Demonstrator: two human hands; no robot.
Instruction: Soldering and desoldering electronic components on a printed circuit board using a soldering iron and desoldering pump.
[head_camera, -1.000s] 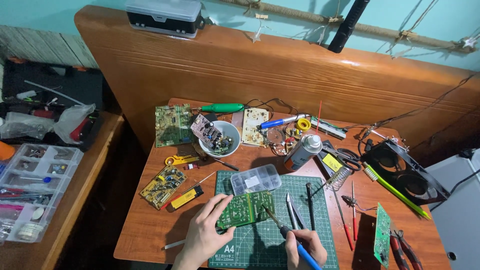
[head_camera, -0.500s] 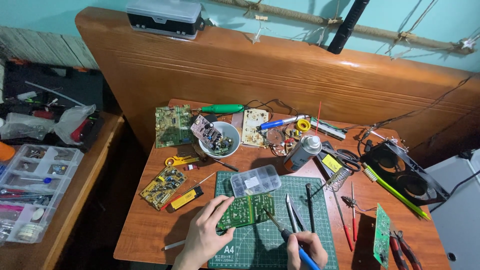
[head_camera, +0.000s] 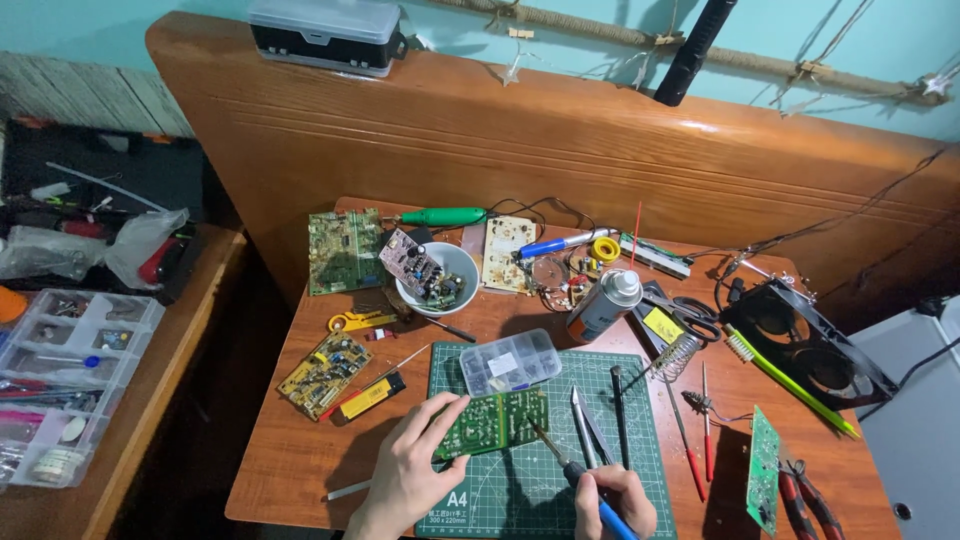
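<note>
The green circuit board lies on the green mat; the left hand pinches its near edge so it stays put; the right hand grips a soldering iron, tip touching the board.

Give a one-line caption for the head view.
Left hand steadies a green circuit board on a cutting mat while right hand touches a soldering iron to it.
</note>
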